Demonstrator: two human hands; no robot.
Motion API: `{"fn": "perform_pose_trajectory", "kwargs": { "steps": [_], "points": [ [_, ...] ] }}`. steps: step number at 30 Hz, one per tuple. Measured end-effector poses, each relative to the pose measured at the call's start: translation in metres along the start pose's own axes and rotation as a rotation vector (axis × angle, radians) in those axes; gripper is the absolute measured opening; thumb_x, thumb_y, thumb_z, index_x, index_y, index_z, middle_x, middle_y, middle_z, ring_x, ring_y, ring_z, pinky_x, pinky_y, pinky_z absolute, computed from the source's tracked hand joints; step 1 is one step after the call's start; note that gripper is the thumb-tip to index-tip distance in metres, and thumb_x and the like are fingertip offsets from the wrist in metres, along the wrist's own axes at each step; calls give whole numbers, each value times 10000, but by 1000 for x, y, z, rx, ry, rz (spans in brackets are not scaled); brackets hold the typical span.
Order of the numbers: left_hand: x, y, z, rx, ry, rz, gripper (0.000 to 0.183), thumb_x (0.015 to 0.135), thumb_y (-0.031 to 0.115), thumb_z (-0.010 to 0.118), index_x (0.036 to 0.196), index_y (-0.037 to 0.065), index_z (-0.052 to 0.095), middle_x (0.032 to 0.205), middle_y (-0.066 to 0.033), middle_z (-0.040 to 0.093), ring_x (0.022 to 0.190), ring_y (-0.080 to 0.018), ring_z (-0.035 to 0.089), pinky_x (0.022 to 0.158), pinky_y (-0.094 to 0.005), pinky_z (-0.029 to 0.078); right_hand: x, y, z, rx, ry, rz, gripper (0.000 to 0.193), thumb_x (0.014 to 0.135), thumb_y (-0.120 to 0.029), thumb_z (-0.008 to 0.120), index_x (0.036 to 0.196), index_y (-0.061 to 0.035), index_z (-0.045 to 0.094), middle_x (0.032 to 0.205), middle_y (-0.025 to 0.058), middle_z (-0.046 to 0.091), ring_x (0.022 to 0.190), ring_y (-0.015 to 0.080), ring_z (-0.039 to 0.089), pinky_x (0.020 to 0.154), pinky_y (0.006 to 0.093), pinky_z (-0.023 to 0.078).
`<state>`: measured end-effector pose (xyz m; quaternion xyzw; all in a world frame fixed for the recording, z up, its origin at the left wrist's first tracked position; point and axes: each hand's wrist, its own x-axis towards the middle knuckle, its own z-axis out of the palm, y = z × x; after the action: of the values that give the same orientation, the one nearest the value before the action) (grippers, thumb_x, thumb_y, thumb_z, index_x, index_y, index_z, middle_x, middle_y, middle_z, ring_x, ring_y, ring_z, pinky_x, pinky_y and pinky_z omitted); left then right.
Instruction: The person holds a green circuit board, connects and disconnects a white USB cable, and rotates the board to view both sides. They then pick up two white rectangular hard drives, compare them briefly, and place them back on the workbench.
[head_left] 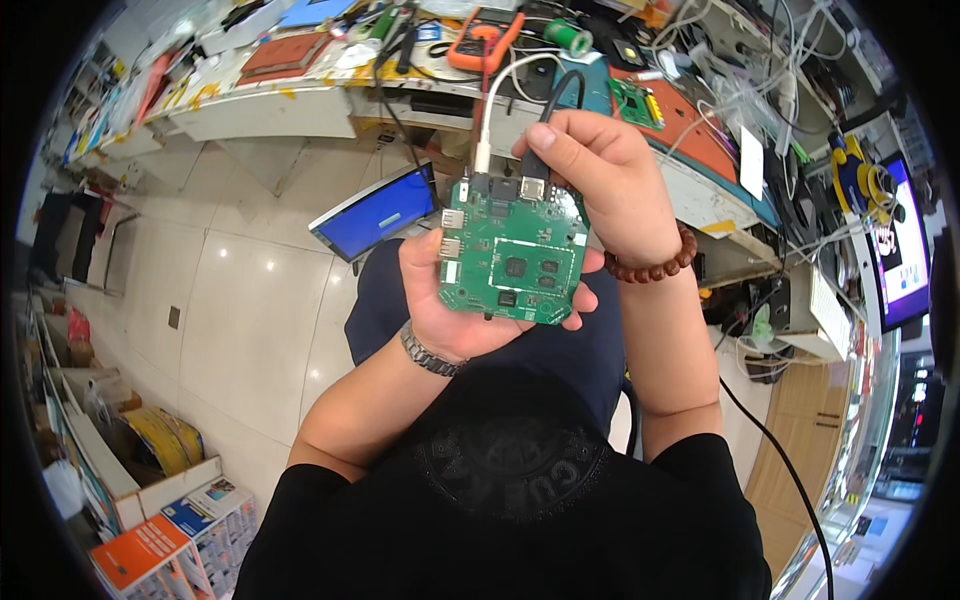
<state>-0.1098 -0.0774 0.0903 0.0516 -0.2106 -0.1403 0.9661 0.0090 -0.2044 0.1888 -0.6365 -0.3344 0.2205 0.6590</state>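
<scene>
Above my lap, a green circuit board [515, 255] with metal ports along its far and left edges rests in my left hand [440, 300], its thumb on the left edge and fingertips showing at the right. My right hand [610, 170] pinches the black cable plug [536, 165] at the board's far edge, beside a metal port; whether it is fully seated I cannot tell. Left of it, a white cable plug [482, 158] sits at the same edge, its lead running up toward the bench.
A cluttered workbench [270, 115] spans the far side, with an orange multimeter [484, 40], a green wire spool [569, 37] and another small board [636, 103]. Below it a lit screen [383, 212] leans near the floor. Right stands a monitor [900, 240]; left, boxes [150, 540].
</scene>
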Motion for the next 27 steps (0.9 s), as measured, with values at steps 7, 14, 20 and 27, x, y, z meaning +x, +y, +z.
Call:
{"fn": "perform_pose_trajectory", "kwargs": {
  "steps": [7,14,20,27],
  "points": [
    [-41,-12,-3,67,-85,111,955,956,696,405,1581,-26,452,1458,-379,570,1158,-528,682,935,-569,587,-21,13,35,16,0,28,253,1077,-230,664,962,-17,739,820,-33,672,709,19,498,658,204,417],
    [-38,-18,9,99,-86,138,1012,966,765,339,1589,-27,424,1446,-372,578,1095,-488,709,881,-539,604,-25,-4,32,-4,-44,16,269,1077,-238,665,952,-14,747,749,-62,591,692,23,451,647,206,367],
    [-42,-20,1,83,-33,148,1109,901,867,369,1596,6,438,1449,-374,576,1065,-465,710,849,-523,592,-23,6,32,-38,-42,29,268,1082,-232,668,946,-13,739,796,-47,643,731,21,497,664,217,409],
    [-44,-21,5,132,32,105,1156,847,909,430,1592,25,450,1425,-380,586,996,-456,695,755,-513,575,-29,-5,30,-111,-46,2,254,1078,-210,681,944,1,726,816,-39,659,732,24,511,659,211,418]
  ]
}}
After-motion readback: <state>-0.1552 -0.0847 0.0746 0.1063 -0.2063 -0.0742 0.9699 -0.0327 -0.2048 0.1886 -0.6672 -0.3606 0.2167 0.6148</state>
